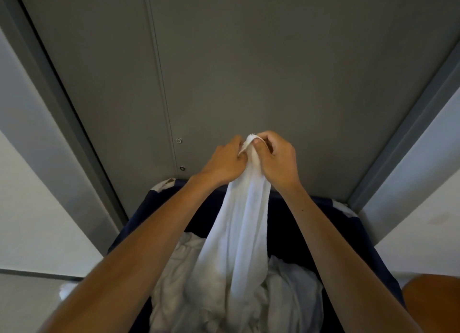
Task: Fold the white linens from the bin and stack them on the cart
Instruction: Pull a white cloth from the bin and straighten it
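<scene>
A white towel (242, 223) hangs from both my hands, raised above a dark blue fabric bin (358, 233). My left hand (225, 162) and my right hand (276, 156) sit close together and pinch the towel's top edge, knuckles almost touching. The towel drapes straight down in long folds, and its lower end merges with a heap of crumpled white linens (174, 283) inside the bin. The cart is not in view.
A grey metal double door (249, 71) stands right behind the bin, with grey frames and pale walls on either side. An orange-brown rounded object (433, 305) shows at the lower right corner. Something white (66, 290) lies on the floor at lower left.
</scene>
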The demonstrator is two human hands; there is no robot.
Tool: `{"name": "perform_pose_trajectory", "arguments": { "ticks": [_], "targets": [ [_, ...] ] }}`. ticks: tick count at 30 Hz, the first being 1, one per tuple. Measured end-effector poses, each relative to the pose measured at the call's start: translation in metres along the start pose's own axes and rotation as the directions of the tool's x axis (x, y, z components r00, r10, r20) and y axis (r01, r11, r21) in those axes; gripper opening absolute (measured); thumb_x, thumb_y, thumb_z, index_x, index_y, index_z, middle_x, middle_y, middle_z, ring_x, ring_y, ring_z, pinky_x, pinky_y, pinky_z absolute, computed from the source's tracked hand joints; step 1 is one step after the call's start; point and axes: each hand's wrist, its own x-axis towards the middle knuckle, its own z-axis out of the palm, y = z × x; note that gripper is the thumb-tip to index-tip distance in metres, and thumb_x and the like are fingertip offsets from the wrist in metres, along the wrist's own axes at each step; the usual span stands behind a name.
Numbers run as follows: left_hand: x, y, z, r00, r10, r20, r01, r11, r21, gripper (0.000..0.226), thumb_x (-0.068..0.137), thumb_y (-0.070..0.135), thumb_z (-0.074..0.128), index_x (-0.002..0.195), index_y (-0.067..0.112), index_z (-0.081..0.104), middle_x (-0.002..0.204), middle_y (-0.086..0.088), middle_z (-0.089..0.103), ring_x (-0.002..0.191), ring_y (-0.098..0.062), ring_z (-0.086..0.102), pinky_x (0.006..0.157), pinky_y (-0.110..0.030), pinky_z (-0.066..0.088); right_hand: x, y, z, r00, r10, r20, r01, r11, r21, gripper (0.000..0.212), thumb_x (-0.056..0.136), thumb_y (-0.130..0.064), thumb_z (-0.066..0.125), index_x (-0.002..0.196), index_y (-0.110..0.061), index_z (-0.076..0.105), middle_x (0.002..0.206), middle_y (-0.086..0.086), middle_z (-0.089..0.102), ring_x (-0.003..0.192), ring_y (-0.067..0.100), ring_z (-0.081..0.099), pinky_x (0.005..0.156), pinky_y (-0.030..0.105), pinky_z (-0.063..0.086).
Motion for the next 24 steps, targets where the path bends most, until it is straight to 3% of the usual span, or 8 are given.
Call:
{"name": "perform_pose_trajectory", "arguments": {
  "ticks": [5, 8, 10, 12, 16, 18, 21, 24],
  "targets": [
    [0.002, 0.005, -0.001, 0.996, 0.016, -0.089, -0.018, 1.0, -0.015, 0.031, 0.093, 0.004, 0.03, 0.089, 0.019, 0.056, 0.092, -0.009, 0.061, 0.079, -0.023, 0.058, 0.056, -0.024, 0.04, -0.016, 0.022, -0.003, 0.974, 0.138, 0.179, -0.123, 0.988, -0.092, 0.015, 0.096, -0.022, 0.056, 0.084, -0.019, 0.064, 0.071, -0.002, 0.059, 0.061, 0.004, 0.049, 0.057, 0.011, 0.039],
    [-0.004, 0.008, -0.001, 0.999, -0.051, 0.01, 0.052, 0.997, -0.054, 0.031, 0.088, -0.001, 0.03, 0.085, 0.014, 0.057, 0.093, -0.013, 0.06, 0.074, -0.024, 0.061, 0.047, -0.028, 0.05, -0.025, 0.038, -0.002, 0.914, 0.268, 0.305, -0.185, 0.943, -0.275, 0.025, 0.096, -0.019, 0.051, 0.082, 0.0, 0.06, 0.069, 0.007, 0.053, 0.061, 0.012, 0.045, 0.059, 0.025, 0.038],
    [-0.01, 0.008, 0.002, 0.985, -0.114, 0.132, 0.115, 0.993, 0.005, 0.018, 0.092, 0.006, 0.037, 0.091, 0.009, 0.054, 0.09, -0.011, 0.058, 0.067, -0.028, 0.065, 0.049, -0.033, 0.057, -0.026, 0.039, -0.003, 0.948, 0.218, 0.23, -0.162, 0.957, -0.239, 0.022, 0.095, -0.013, 0.051, 0.079, -0.002, 0.061, 0.067, 0.004, 0.057, 0.06, 0.009, 0.048, 0.058, 0.019, 0.038],
    [-0.012, 0.007, 0.006, 0.965, -0.137, 0.222, 0.116, 0.988, 0.103, 0.008, 0.092, 0.015, 0.046, 0.094, 0.012, 0.053, 0.087, -0.006, 0.058, 0.063, -0.027, 0.066, 0.049, -0.031, 0.056, -0.025, 0.03, -0.005, 0.981, 0.119, 0.152, -0.1, 0.987, -0.128, 0.019, 0.093, -0.008, 0.054, 0.081, -0.013, 0.067, 0.074, -0.011, 0.06, 0.068, -0.002, 0.056, 0.062, 0.007, 0.04],
    [-0.001, 0.005, 0.008, 0.986, -0.022, 0.163, -0.015, 0.975, 0.224, 0.029, 0.095, 0.016, 0.038, 0.067, 0.02, 0.046, 0.068, 0.002, 0.049, 0.071, -0.024, 0.054, 0.056, -0.03, 0.039, -0.021, 0.022, -0.004, 0.991, -0.018, 0.13, 0.026, 0.998, -0.063, 0.029, 0.093, -0.009, 0.056, 0.082, -0.029, 0.074, 0.076, -0.014, 0.066, 0.078, 0.001, 0.061, 0.069, 0.011, 0.045],
    [0.002, 0.003, 0.007, 0.995, -0.011, 0.098, -0.008, 0.982, 0.189, 0.027, 0.095, 0.014, 0.037, 0.07, 0.022, 0.043, 0.073, 0.001, 0.05, 0.075, -0.025, 0.053, 0.061, -0.033, 0.041, -0.023, 0.023, -0.002, 0.994, 0.036, 0.104, -0.034, 0.999, -0.024, 0.025, 0.095, -0.016, 0.056, 0.091, -0.036, 0.072, 0.075, -0.01, 0.068, 0.073, 0.005, 0.062, 0.068, 0.021, 0.048],
    [-0.003, 0.005, 0.007, 0.999, -0.041, 0.034, 0.038, 0.996, 0.078, 0.022, 0.092, 0.005, 0.034, 0.097, 0.016, 0.052, 0.09, -0.005, 0.057, 0.078, -0.026, 0.057, 0.059, -0.033, 0.051, -0.033, 0.028, 0.002, 0.986, 0.11, 0.126, -0.106, 0.994, -0.033, 0.018, 0.096, -0.021, 0.054, 0.112, -0.03, 0.054, 0.072, -0.008, 0.058, 0.064, 0.001, 0.055, 0.061, 0.017, 0.045],
    [-0.007, 0.01, 0.006, 0.996, -0.086, 0.007, 0.086, 0.993, -0.084, 0.039, 0.083, -0.005, 0.031, 0.098, 0.012, 0.062, 0.096, -0.012, 0.061, 0.072, -0.024, 0.062, 0.05, -0.03, 0.056, -0.047, 0.041, 0.01, 0.983, 0.038, 0.179, -0.02, 0.995, -0.102, 0.014, 0.097, -0.013, 0.047, 0.102, -0.026, 0.047, 0.082, -0.008, 0.058, 0.072, 0.005, 0.055, 0.061, 0.015, 0.044]
  ]
}}
